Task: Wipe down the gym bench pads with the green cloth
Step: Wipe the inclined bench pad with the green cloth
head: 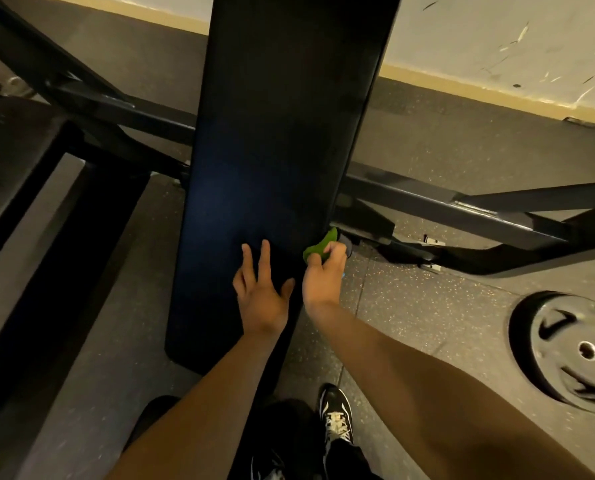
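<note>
A long black bench pad (275, 140) runs from the near centre up to the top of the view. My left hand (261, 292) rests flat on its near part, fingers spread and straight. My right hand (323, 275) grips a bunched green cloth (318, 247) against the pad's right side edge. Most of the cloth is hidden inside the fist; only a green fold sticks out above the fingers.
Black steel frame bars (462, 213) cross under the pad to the left and right. A black weight plate (566, 348) lies on the speckled rubber floor at the right. My shoes (335, 414) stand below the pad's near end. A scuffed wall (496, 39) is beyond.
</note>
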